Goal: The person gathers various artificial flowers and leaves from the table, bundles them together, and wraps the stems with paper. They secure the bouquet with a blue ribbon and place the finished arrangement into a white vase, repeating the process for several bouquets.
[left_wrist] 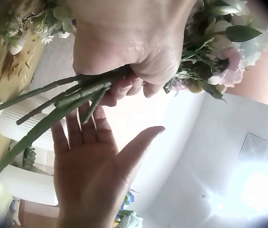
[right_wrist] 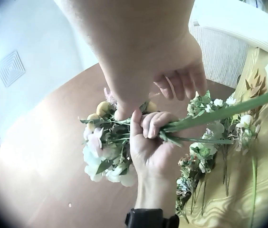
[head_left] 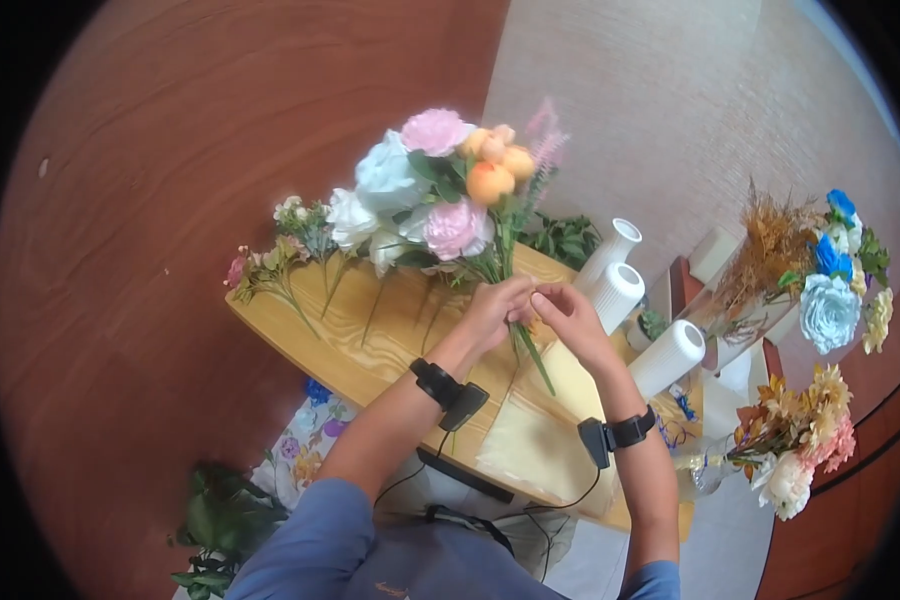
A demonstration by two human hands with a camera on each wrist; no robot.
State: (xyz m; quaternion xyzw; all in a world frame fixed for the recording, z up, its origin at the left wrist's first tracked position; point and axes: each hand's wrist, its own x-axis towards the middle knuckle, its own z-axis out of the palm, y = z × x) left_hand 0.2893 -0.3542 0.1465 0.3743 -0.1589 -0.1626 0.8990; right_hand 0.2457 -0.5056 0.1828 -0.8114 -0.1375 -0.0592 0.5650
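A mixed bouquet of artificial flowers (head_left: 455, 229) stands up over the table, with pink and pale blue blooms, white flowers and orange balls. My left hand (head_left: 492, 312) grips its gathered green stems (left_wrist: 53, 114), whose cut ends poke out below the fist. Beside it is my right hand (head_left: 572, 318), its thumb close to the left thumb at the stems. In the left wrist view the right hand (left_wrist: 89, 171) shows a bare palm with fingers extended behind the stems. The left fingers (right_wrist: 154, 124) wrap the stems in the right wrist view.
Loose flower sprigs (head_left: 295, 262) lie along the wooden table's (head_left: 390, 310) left side. Several white ribbed vases (head_left: 670, 358) lean or stand on the right. Beyond them are blue flowers (head_left: 830, 310), dried brown sprays (head_left: 775, 240) and a peach-and-pink bunch (head_left: 800, 435). A cream sheet (head_left: 530, 450) covers the near tabletop.
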